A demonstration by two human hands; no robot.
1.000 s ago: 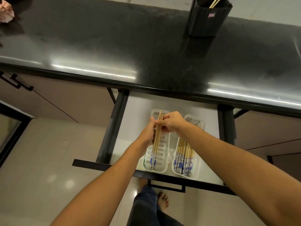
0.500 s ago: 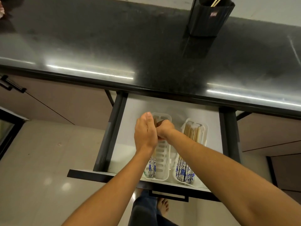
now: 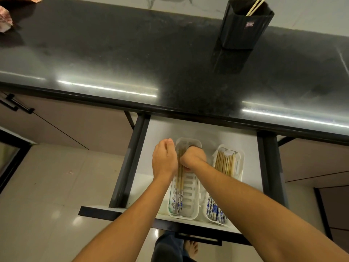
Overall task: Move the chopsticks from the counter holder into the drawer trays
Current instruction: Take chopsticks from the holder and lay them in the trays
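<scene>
A few wooden chopsticks (image 3: pixel 179 183) with blue-and-white patterned ends lie along the left side of the left white tray (image 3: pixel 190 193) in the open drawer. My left hand (image 3: pixel 164 159) and my right hand (image 3: pixel 192 156) meet over their upper part, both closed around them low in the tray. The right white tray (image 3: pixel 238 167) holds a full bundle of chopsticks (image 3: pixel 224 163). The black holder (image 3: pixel 243 29) stands on the counter at the back right with two thin chopsticks (image 3: pixel 255 5) sticking out.
The black counter's front edge (image 3: pixel 170 108) overhangs the back of the drawer. Black drawer rails (image 3: pixel 130 163) run along both sides. A patterned cloth (image 3: pixel 5 17) lies at the counter's far left. A bare foot (image 3: pixel 190 248) stands below the drawer handle.
Both hands have lowered the chopsticks from above the left tray down into it. The hands moved slightly toward the back of the drawer.
</scene>
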